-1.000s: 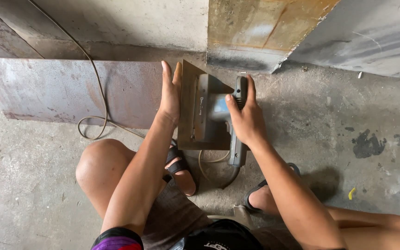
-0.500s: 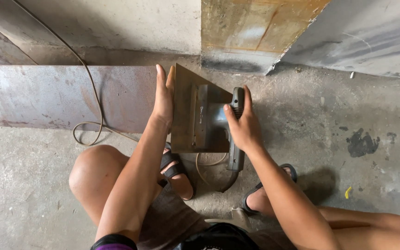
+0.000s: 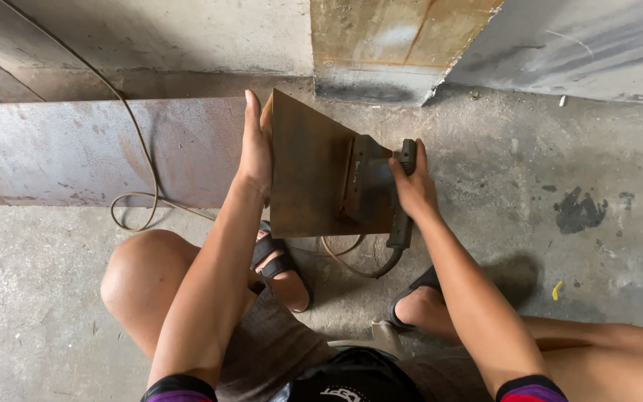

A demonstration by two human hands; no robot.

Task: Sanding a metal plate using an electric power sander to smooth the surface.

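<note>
Steadying a rusty steel plate (image 3: 310, 167) on edge over the concrete floor (image 3: 530, 246), I am pressing my left hand (image 3: 254, 145) flat against its left face, fingers straight and together, thumb hidden behind the edge. My right hand (image 3: 413, 186) is wrapping around a black tool handle (image 3: 403, 197), its grip closing on the handle just beside the small dark bracket (image 3: 366, 179) sitting on the plate's right face.

What is worrying me: the plate is standing with only an open palm bracing it, so it could tip or slide toward my sandalled foot (image 3: 280, 264) right below. The cable (image 3: 351, 260) is looping under the plate and near my feet, and it could snag or tug the handle off line. A second cable (image 3: 132, 201) is coiling by the larger steel sheet (image 3: 98, 149) to the left.

The plate is lying between my two hands, touching the left palm, with the right hand close to its bracket.
</note>
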